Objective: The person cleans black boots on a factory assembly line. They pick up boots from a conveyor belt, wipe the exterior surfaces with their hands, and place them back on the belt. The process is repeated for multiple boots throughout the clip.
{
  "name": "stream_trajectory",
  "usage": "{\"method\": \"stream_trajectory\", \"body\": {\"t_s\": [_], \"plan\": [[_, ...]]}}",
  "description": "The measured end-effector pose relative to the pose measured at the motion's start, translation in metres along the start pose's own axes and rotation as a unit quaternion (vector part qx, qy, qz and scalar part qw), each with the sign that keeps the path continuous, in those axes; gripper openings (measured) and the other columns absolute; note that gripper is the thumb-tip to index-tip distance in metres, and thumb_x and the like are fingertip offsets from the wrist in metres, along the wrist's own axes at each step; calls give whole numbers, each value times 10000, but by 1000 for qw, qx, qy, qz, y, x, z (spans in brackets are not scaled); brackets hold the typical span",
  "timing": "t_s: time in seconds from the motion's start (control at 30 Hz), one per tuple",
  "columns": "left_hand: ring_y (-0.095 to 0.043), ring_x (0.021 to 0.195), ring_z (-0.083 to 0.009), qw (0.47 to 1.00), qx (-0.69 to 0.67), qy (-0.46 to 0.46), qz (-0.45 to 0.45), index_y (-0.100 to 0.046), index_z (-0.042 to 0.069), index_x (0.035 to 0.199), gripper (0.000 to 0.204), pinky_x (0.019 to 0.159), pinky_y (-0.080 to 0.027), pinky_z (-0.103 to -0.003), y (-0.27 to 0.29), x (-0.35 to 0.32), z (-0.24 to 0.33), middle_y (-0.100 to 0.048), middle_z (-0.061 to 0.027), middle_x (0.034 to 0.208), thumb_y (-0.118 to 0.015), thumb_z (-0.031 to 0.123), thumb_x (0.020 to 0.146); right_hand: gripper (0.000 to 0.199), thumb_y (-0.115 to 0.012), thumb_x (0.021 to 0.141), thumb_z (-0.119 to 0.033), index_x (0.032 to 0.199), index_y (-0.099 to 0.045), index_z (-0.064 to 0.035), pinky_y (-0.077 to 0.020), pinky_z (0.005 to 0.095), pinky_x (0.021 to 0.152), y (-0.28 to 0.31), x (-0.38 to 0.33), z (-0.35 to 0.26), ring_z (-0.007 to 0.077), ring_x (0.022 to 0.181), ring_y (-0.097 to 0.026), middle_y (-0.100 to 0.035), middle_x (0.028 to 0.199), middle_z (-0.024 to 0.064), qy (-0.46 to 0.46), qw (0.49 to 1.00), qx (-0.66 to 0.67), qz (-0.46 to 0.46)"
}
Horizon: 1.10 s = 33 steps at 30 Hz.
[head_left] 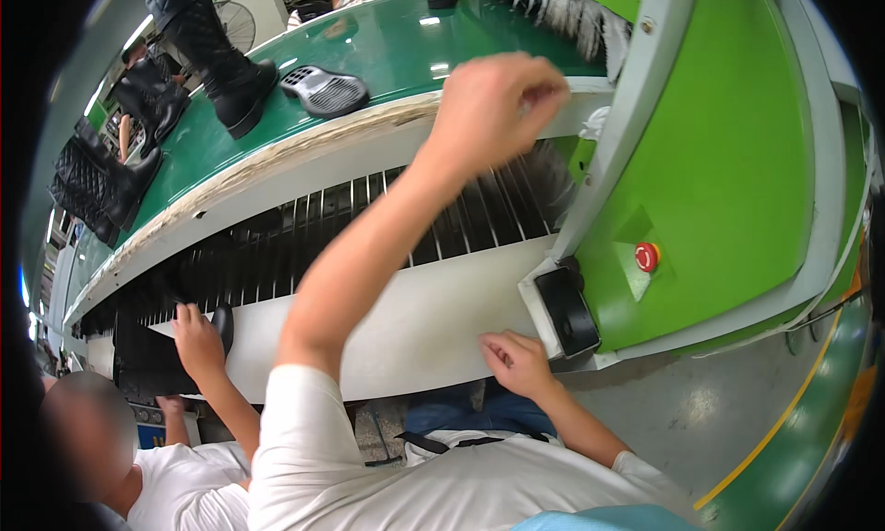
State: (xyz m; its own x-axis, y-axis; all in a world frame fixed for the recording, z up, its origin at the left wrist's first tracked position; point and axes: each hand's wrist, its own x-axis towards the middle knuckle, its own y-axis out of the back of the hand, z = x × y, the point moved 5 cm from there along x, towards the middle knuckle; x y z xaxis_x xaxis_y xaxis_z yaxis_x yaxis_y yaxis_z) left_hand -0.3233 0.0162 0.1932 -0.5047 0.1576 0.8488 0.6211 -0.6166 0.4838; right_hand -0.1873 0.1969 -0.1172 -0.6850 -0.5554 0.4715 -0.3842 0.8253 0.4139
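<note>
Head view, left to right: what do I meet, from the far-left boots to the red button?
Far-left black boots → tall black boot → shoe sole → left hand → red button.

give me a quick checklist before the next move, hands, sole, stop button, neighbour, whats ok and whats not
1. Left hand empty: cannot tell; it is motion-blurred, fingers curled, raised in front of the green work surface.
2. Right hand empty: cannot tell; fingers curled by the white panel, though no object shows in it.
3. Shoe sole free of the hands: ok; it lies on the green surface, apart from both.
4. Red stop button uncovered: ok; nothing blocks it.
5. Stop button released: cannot tell from this view.
6. Co-worker's hand clear of yours: ok; it is well to the left.
</note>
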Motion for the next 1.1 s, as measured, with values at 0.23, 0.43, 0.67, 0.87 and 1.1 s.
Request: {"method": "stream_trajectory", "body": {"t_s": [0.23,0.43,0.67,0.87,1.1], "plan": [[-811,1025,-365,929,288,0,-233,-870,203,1095,271,859,-643,-476,-159,133,-81,-849,-125,1108,-694,377,984,144,-834,933,-89,1061,-770,-102,-572,393,609,2,6,-5,255,664,-721,-717,812,55,68,997,-44,12],[-804,1059,-373,869,398,-21,-292,-856,168,1140,304,883,-636,-489,-245,169,-114,-843,-144,1130,-679,364,990,132,-834,952,-49,1069,-773,-60,-549,337,554,6,6,7,190,578,-682,-707,775,52,43,999,-26,22],[-797,1099,-383,871,391,-27,-294,-839,127,1193,346,912,-628,-504,-268,179,-150,-836,-167,1156,-661,349,996,116,-813,971,-43,1078,-774,-59,-551,354,570,8,6,10,214,593,-680,-696,773,71,11,1000,17,19],[-790,1121,-398,911,313,-21,-269,-810,83,1249,365,931,-623,-518,-177,150,-131,-829,-186,1160,-655,296,996,105,-805,987,-19,1090,-789,-26,-554,313,568,7,5,15,180,633,-705,-725,807,92,-7,999,50,12],[-852,1012,-249,976,-61,200,-58,-657,41,1386,274,741,-677,-372,-9,62,-68,-838,-162,1108,-654,119,1123,115,-812,987,-37,1098,-791,-19,-595,316,614,8,5,18,192,697,-754,-747,852,106,-21,998,50,10]]}}
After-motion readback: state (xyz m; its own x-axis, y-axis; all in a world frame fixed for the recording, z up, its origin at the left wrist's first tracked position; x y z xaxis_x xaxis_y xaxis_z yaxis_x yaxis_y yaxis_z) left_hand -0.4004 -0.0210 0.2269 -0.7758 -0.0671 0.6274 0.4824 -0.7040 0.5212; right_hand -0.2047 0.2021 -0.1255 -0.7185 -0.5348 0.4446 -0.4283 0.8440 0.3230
